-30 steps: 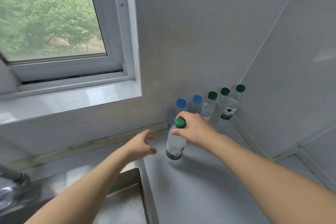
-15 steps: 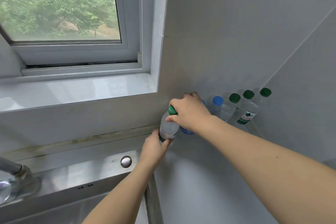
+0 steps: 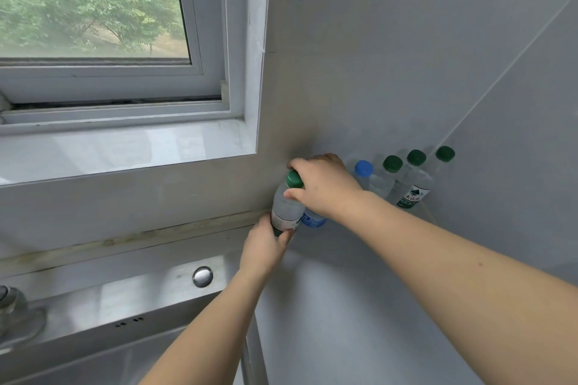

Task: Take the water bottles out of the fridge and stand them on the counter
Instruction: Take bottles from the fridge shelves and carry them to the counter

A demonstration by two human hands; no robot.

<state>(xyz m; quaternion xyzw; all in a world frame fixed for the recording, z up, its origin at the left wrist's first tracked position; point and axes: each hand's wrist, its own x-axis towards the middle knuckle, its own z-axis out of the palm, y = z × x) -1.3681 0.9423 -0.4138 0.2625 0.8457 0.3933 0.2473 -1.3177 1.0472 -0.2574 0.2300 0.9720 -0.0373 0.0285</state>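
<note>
A clear water bottle with a green cap [image 3: 286, 206] stands at the back of the grey counter [image 3: 359, 306], close to the wall. My right hand [image 3: 325, 186] grips it around the neck and cap from above. My left hand [image 3: 266, 245] holds its base from below and the left. Right behind it is a blue-labelled bottle [image 3: 312, 220], mostly hidden by my right hand. A row of bottles runs along the wall to the right: one with a blue cap [image 3: 363, 173] and three with green caps [image 3: 413, 180]. No fridge is in view.
A steel sink [image 3: 131, 300] with a round button and a tap [image 3: 12, 306] lies left of the counter. A window with a white sill [image 3: 125, 150] is above it. Grey walls meet in a corner behind the bottle row.
The green-capped bottle has moved from the open counter back to the wall beside the row. My left hand came in from empty and now holds its base.
</note>
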